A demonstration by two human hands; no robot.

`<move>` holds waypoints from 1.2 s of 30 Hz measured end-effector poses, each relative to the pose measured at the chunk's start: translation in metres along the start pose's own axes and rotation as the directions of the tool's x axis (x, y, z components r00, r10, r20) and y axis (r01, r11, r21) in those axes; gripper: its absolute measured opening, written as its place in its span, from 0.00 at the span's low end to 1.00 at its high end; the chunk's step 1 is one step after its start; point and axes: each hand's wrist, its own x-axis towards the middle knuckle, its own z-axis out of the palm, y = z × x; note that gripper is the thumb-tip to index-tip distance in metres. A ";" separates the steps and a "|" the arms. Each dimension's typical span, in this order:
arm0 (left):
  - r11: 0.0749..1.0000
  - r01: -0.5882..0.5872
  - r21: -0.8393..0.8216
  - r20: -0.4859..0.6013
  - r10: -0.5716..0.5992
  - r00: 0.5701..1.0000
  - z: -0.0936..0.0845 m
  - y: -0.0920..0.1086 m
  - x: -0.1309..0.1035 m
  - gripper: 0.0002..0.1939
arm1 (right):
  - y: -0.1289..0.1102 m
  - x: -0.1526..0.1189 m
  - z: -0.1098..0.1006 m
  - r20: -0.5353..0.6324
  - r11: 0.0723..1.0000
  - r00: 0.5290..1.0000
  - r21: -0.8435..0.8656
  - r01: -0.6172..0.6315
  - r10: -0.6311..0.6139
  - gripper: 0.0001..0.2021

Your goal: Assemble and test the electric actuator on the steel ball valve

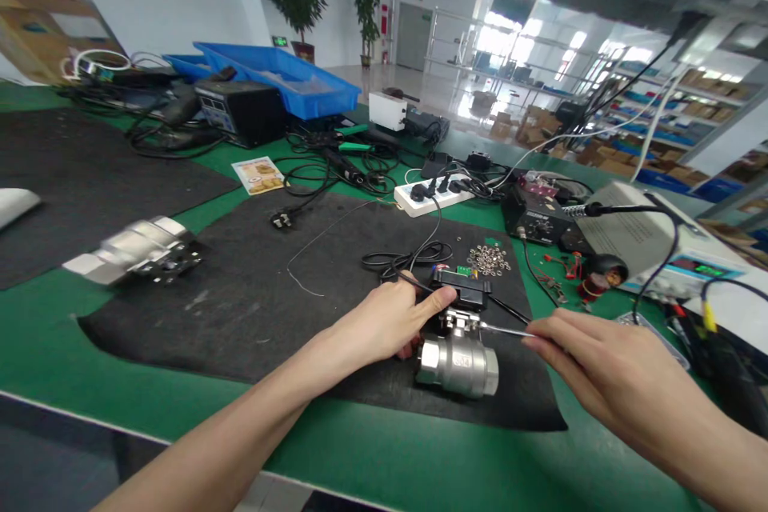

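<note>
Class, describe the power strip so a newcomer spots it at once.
On the green table, find the black mat bearing small metal rings. At its far edge lies the power strip: long and white, holding black plugs, unlike the dark cables beside it.

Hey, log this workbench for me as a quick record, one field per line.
Left hand: grips the black housing above the near valve
Right hand: holds a thin metal tool, reaching the valve's neck
Near valve: on its side on the black mat
Second valve: at the person's left
Small metal rings: loose pile beyond the housing
Power strip: white, plugs inserted
</note>
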 end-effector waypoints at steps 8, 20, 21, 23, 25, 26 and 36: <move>0.589 -0.235 0.773 -0.146 0.525 0.839 0.017 0.017 -0.062 0.19 | 0.004 0.031 -0.015 0.121 0.979 0.988 -0.167 0.120 -0.100 0.09; 0.085 -0.608 0.789 0.303 0.807 0.507 0.052 0.013 -0.016 0.17 | 0.009 0.027 0.016 0.242 0.965 0.955 -0.149 0.214 -0.174 0.13; 0.086 -0.616 0.783 0.297 0.819 0.492 0.052 0.011 -0.013 0.17 | 0.010 0.028 0.020 0.262 0.969 0.950 -0.136 0.207 -0.167 0.13; 0.112 -0.621 0.776 0.262 0.838 0.479 0.054 0.006 -0.008 0.18 | 0.012 0.029 0.026 0.289 0.976 0.945 -0.109 0.190 -0.152 0.12; 0.136 -0.604 0.785 0.214 0.856 0.471 0.057 0.002 -0.004 0.19 | 0.014 0.029 0.033 0.278 0.985 0.951 -0.065 0.161 -0.137 0.08; 0.136 -0.594 0.793 0.192 0.869 0.455 0.059 0.000 -0.002 0.20 | 0.015 0.028 0.038 0.256 0.990 0.958 -0.029 0.140 -0.128 0.07; 0.104 -0.538 0.837 0.096 0.939 0.331 0.068 -0.016 0.011 0.11 | 0.013 0.009 0.108 0.098 0.880 0.995 0.473 -0.040 -0.007 0.13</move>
